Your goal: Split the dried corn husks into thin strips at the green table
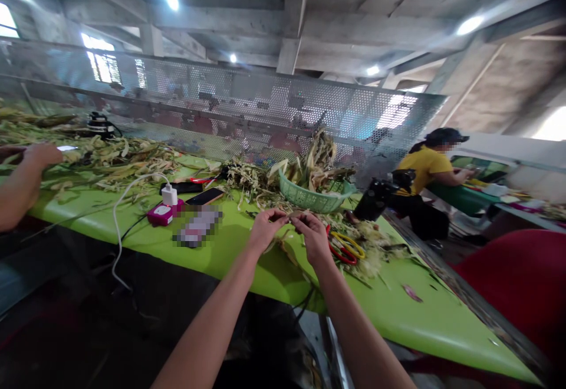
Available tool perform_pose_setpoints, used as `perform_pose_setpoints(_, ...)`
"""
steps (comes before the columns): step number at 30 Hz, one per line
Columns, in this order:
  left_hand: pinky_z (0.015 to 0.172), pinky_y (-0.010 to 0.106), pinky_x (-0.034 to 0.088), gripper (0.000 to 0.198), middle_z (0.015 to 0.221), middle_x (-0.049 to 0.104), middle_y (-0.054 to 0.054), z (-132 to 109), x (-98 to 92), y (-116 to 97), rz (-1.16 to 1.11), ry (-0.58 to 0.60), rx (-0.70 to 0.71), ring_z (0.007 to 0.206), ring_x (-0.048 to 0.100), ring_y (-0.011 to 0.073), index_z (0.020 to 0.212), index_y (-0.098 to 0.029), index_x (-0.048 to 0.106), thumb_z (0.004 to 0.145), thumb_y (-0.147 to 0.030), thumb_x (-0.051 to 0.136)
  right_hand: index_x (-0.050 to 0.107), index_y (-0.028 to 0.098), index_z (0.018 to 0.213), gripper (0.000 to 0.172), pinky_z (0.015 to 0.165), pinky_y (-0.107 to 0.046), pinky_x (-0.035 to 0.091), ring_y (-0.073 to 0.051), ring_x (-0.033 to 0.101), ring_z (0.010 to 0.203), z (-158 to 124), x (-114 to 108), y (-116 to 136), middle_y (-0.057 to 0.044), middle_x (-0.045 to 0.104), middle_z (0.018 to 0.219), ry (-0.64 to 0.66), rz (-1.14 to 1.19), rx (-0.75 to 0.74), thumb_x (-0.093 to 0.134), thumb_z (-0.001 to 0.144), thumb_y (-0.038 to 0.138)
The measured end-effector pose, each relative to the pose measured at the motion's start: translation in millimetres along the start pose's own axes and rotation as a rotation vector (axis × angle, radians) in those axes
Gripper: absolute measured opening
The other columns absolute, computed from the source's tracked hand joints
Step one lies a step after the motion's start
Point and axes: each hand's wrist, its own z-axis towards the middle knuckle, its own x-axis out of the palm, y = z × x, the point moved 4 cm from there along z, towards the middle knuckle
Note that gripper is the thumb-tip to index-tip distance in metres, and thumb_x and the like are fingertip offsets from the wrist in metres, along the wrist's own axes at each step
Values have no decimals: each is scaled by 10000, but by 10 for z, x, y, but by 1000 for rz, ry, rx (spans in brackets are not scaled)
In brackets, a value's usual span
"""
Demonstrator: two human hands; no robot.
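Note:
My left hand [265, 228] and my right hand [313, 234] meet over the green table [239, 247], fingertips pinched together on a thin strip of dried corn husk [289, 219] stretched between them. Both hands are closed in a pinch. More husk scraps [287, 250] lie just under my hands. Red and yellow scissors [345, 246] rest on the table right beside my right hand. A green plastic basket [312, 199] filled with dried husks stands just beyond my fingers.
Husk heaps [110, 159] cover the table's far left. A pink power bank with white charger and cable [164, 209], phones [204, 196] and a black device [380, 197] lie about. Another person's arm [22, 183] reaches in at left; a person in yellow [427, 171] sits at right. Perforated metal screen [265, 106] behind.

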Motion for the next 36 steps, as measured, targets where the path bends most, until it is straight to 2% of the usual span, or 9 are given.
perform_pose_setpoints(8, 694, 275, 409, 209, 726, 624, 28, 40, -36, 104, -67, -60, -26, 698, 538, 139, 780, -144, 658, 708, -338, 686, 627, 180, 691, 292, 557, -260, 346, -124, 441, 574, -11, 32, -13, 11, 569, 623, 21, 14, 62, 730, 670, 452)
perform_pose_setpoints(14, 684, 263, 400, 207, 695, 606, 14, 44, -32, 134, -153, -83, -77, 669, 523, 120, 753, -137, 640, 679, -317, 710, 642, 179, 725, 307, 574, -259, 355, -125, 456, 596, -12, 4, -29, 8, 587, 664, -1, 14, 46, 724, 685, 472)
perform_pose_setpoints(22, 705, 263, 417, 254, 736, 620, 27, 67, -24, 189, -114, -41, -66, 700, 538, 123, 799, -133, 641, 692, -353, 710, 639, 174, 770, 308, 627, -276, 397, -143, 509, 637, -8, 23, -43, 2, 615, 684, 9, 13, 32, 758, 649, 431)
perform_pose_setpoints(29, 766, 295, 428, 231, 817, 641, 50, 35, 14, 140, -52, 35, -34, 777, 561, 153, 836, -143, 647, 736, -349, 675, 622, 184, 753, 267, 640, -281, 402, -145, 521, 649, 1, 23, -63, -3, 625, 697, 6, 35, 11, 711, 692, 428)
perform_pose_setpoints(36, 761, 292, 421, 212, 768, 621, 35, 64, -20, 181, -146, 18, -36, 748, 549, 145, 805, -143, 630, 725, -333, 679, 639, 183, 792, 239, 618, -267, 383, -139, 499, 653, -7, 3, -35, 1, 607, 716, -27, -5, -1, 699, 718, 402)
